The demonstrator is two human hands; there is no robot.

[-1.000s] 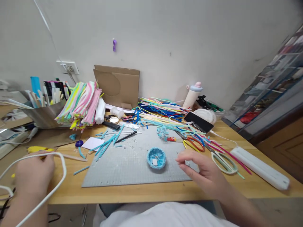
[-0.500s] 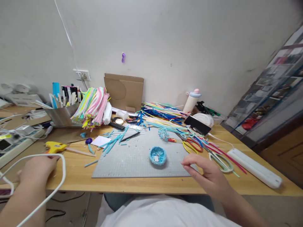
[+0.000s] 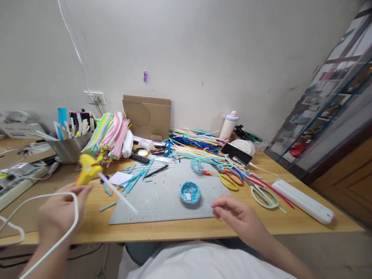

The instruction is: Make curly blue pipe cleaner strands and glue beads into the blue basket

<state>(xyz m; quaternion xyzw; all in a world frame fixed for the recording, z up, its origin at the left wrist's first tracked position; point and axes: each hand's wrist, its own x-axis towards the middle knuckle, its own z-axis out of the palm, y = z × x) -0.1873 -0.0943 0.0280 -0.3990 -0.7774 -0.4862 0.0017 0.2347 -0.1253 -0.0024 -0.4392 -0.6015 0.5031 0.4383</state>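
My left hand (image 3: 59, 213) is wrapped round a yellow hot glue gun (image 3: 89, 169), lifted off the table and slightly blurred. A long translucent glue stick (image 3: 120, 195) sticks out of it toward the mat. My right hand (image 3: 236, 213) hovers by the front edge of the grey cutting mat (image 3: 157, 207), its fingers curled and thumb close to the index finger. Whether it pinches anything is hidden. To its left, a fuzzy blue bowl (image 3: 182, 195) rests on the mat, a small white square (image 3: 188, 197) inside. Behind the bowl lies a curly blue piece (image 3: 196, 166).
A white cable (image 3: 76, 209) loops in front of my left wrist. Blue pipe-cleaner pieces (image 3: 135, 180), scissors (image 3: 264, 197), a phone (image 3: 236, 153) and a white bar-shaped device (image 3: 302, 201) lie around. Bundled pipe cleaners (image 3: 109, 135) and a metal container (image 3: 69, 147) stand back left.
My left hand has picked up the glue gun from the table and raised it rightward. My right hand has shifted left, nearer the bowl. The whole view has turned slightly.
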